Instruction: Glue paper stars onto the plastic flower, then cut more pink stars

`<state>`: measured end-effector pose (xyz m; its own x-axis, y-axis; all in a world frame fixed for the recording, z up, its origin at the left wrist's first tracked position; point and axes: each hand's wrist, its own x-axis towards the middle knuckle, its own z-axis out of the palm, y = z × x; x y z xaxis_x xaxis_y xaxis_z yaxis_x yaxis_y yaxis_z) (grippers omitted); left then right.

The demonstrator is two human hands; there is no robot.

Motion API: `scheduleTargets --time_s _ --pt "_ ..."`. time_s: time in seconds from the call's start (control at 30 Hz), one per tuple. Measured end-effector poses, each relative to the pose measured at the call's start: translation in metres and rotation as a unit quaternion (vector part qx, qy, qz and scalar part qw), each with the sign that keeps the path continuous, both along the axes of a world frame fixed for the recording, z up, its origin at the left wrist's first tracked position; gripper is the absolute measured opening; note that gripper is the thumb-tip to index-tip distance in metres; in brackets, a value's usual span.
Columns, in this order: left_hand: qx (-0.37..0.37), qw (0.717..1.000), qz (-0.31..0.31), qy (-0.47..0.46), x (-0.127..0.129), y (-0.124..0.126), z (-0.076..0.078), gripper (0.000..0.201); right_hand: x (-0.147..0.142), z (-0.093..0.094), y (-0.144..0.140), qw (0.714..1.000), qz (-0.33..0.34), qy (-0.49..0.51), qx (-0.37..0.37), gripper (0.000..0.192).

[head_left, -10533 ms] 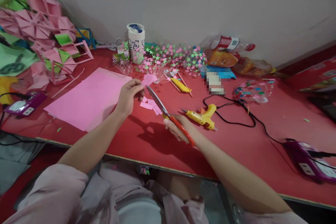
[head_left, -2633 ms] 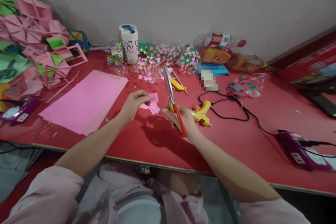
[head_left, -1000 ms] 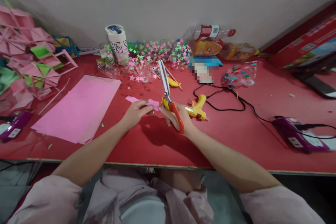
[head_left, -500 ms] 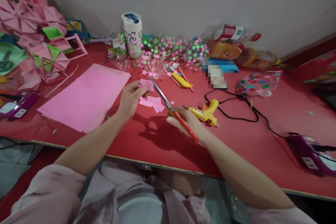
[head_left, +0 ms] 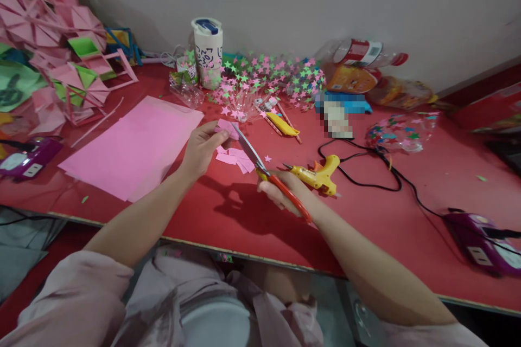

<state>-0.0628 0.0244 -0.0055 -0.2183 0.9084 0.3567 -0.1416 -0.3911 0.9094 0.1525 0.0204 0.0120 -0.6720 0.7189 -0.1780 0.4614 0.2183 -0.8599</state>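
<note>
Pinching pink slip [head_left: 228, 128], scissors [head_left: 261, 165] now at its edge, star [head_left: 267, 158] newly visible

Grey wall [head_left: 305, 0] behind red table [head_left: 399, 222]

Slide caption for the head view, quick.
Right hand holds scissors, blades toward a small pink paper piece in the left hand, yellow glue gun on the red table.

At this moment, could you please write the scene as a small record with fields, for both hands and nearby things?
Left hand: pinches small pink paper
Right hand: holds orange-handled scissors, tips at that paper
Surface: red table
Between hands: loose pink cuttings
Left: large pink sheets
Right: yellow glue gun
Back: white tumbler, upright
</note>
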Motion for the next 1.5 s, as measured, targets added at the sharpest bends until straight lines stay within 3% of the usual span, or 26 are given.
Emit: scheduleTargets --time_s 0.4,0.87,1.5 --pt "-0.007 1.000 0.007 -0.004 0.0019 -0.0010 -0.0012 0.011 -0.0048 0.0016 -0.0057 0.996 -0.040 0.009 -0.079 0.047" --pt "-0.008 1.000 -0.005 -0.007 0.0005 -0.0014 0.0021 0.012 -0.0046 0.0013 -0.0049 0.995 -0.062 -0.019 -0.072 0.043" --pt "-0.017 0.999 -0.012 -0.029 -0.0014 -0.0002 -0.0004 0.011 -0.0021 -0.0034 0.0017 0.997 -0.034 -0.009 -0.065 0.047"
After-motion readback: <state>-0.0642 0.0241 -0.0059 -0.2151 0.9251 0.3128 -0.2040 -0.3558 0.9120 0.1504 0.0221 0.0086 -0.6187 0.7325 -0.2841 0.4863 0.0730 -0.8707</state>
